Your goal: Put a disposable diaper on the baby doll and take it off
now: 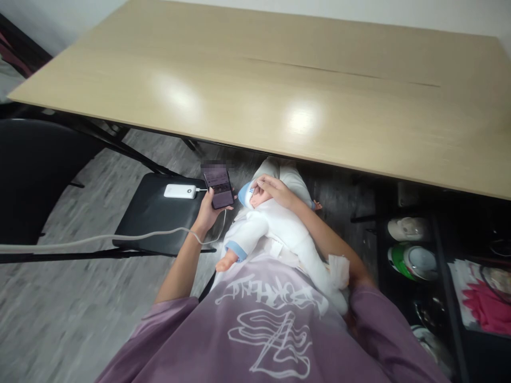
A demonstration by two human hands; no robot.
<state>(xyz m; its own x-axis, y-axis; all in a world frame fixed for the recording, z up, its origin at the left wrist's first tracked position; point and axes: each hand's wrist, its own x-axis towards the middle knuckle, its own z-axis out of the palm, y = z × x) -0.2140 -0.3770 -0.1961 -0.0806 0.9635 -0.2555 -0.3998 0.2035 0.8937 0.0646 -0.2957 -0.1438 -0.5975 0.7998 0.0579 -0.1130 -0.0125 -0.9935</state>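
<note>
My left hand (206, 210) is closed around a dark smartphone (221, 194), its lit screen tilted up and its top edge blurred out. A baby doll (275, 221) in white clothes lies across my lap, with one bare hand sticking out of a blue cuff. Its blue and white cap (245, 196) points toward the phone. Across the doll's face and the edge of the cap lies my right hand (275, 190), fingers stretched out, while my right forearm rests along the body. A white square tag or cloth (339, 271) hangs near my right elbow.
A wooden-topped table (239, 90) spans the front, its near edge above my knees. On a black chair (147, 218) at left lies a white power bank (179, 191), cabled toward the phone. A pale cable (151, 234) crosses from the left. Dark shelving (443, 298) at right holds several items.
</note>
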